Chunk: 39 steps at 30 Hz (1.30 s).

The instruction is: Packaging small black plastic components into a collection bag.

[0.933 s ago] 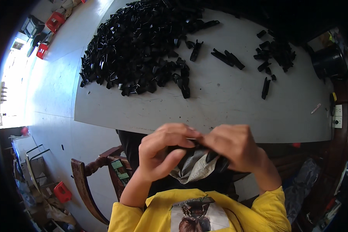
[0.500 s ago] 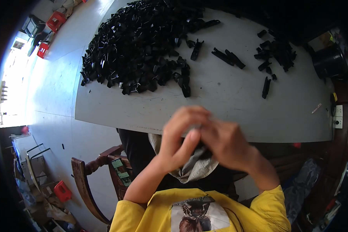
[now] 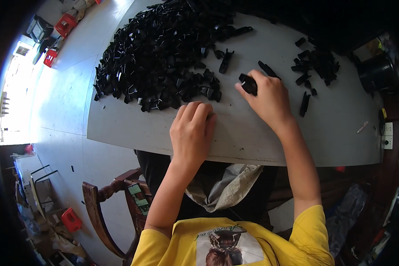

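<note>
Single view, head-worn fisheye camera, the left of a side-by-side pair. It looks steeply down and forward over the wearer's chest onto the table (image 3: 323, 133), at arm's reach. Forearms enter from the lower edge. Straight table edges bow toward the rim; corners are black. Floor (image 3: 62, 115) shows at left. No second view supplied for overlap.

Yellow short-sleeved t-shirt (image 3: 235, 241), sleeves ending above the elbow. Printed graphic on the chest: a figure's head with a dark butterfly shape on top, against a pale patch. Both forearms bare. Left hand (image 3: 191, 133) and right hand (image 3: 270, 99): no gloves, rings or watch visible.
</note>
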Available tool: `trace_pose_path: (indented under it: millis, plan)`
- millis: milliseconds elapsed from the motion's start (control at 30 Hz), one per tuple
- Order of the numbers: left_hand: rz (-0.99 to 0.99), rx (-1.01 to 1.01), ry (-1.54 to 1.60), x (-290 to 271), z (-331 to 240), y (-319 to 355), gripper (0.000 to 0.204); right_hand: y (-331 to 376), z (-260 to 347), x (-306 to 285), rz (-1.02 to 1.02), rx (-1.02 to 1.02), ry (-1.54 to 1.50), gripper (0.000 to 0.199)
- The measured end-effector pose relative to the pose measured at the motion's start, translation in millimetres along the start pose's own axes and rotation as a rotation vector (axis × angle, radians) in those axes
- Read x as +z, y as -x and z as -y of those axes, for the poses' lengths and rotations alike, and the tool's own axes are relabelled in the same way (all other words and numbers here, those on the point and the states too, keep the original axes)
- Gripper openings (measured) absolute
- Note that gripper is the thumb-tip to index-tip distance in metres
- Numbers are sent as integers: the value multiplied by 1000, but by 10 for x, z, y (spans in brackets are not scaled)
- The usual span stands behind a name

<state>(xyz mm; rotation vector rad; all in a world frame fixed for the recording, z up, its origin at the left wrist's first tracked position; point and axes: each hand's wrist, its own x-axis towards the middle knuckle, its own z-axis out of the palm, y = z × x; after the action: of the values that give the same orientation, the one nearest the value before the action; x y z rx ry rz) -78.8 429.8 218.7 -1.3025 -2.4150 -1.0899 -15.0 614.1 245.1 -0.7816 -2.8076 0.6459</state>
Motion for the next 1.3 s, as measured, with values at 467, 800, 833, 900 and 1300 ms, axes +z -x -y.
trace_pose_path:
  millis: [467, 800, 833, 900, 1300]
  plan:
    - [83, -460, 383, -329, -52, 81, 37, 856, 53, -47, -50, -146, -552, 35]
    - [184, -373, 166, -390, -109, 208, 46, 980, 135, -24, 5, -228, -485, 35]
    - [186, -372, 167, -403, -132, 204, 46, 987, 127, -32, 16, -240, -460, 34]
    - [205, -404, 304, -456, -173, 200, 48, 1001, 142, -49, 27, -255, -440, 32]
    - [201, -198, 677, -498, -176, 355, 50, 1040, 199, -198, 47, -465, -360, 35]
